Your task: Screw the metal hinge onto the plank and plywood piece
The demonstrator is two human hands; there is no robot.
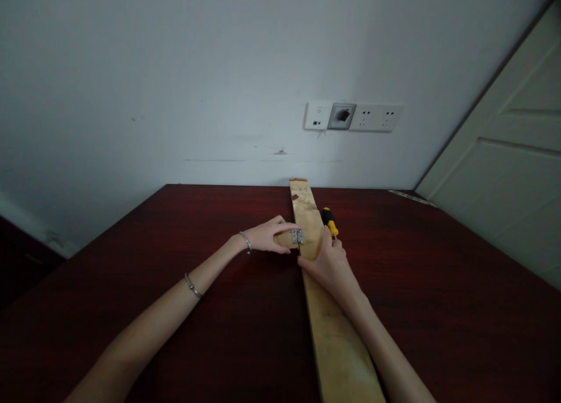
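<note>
A long wooden board (337, 333) lies lengthwise on the dark red table. At its left edge a small metal hinge (297, 236) joins it to a small wooden piece (284, 239). My left hand (267, 235) grips that small piece, thumb and fingers on either side of it. My right hand (331, 266) is wrapped across the board just nearer than the hinge, its thumb over the left edge and fingers at the right edge. Beside those fingers rests a yellow and black screwdriver (329, 221), its shaft partly hidden by my hand.
The table (210, 216) meets a white wall at the back. Wall sockets (379, 118) and a plugged-in black adapter (344, 115) sit above the board's far end. A pale panelled door (504, 152) stands at the right, with a thin strip (412, 198) near the table's far right corner.
</note>
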